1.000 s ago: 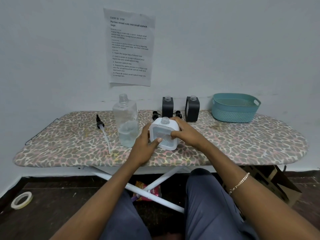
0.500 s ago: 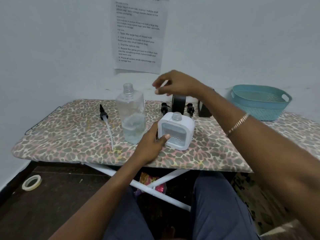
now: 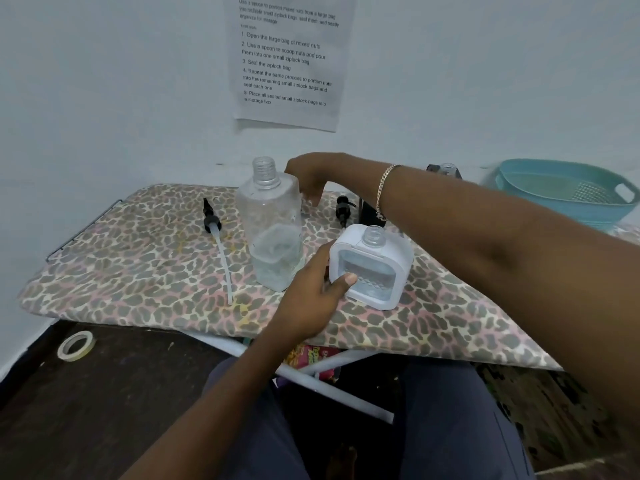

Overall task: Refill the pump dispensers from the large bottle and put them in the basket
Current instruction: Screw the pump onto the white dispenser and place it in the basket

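Observation:
A white square dispenser [image 3: 372, 268] with an open neck stands near the board's front edge. My left hand [image 3: 318, 289] grips its left side, thumb on its clear front. The large clear bottle [image 3: 272, 230], uncapped and about a third full, stands just left of it. My right hand [image 3: 311, 178] reaches across behind that bottle's shoulder, fingers curled downward, and I cannot tell whether it touches the bottle. A black pump head [image 3: 343, 207] lies behind the dispenser. Another black pump with a long white tube [image 3: 216, 244] lies to the left. The teal basket [image 3: 568, 192] sits at far right.
A black dispenser [image 3: 446, 171] is mostly hidden behind my right forearm. The leopard-print ironing board [image 3: 138, 265] stands against a white wall with a paper sheet [image 3: 287, 60]. A tape roll [image 3: 76, 345] lies on the dark floor at left.
My right hand left the white dispenser, rose, then swung left and down behind the large bottle. The left hand kept its grip on the dispenser. The camera moved closer.

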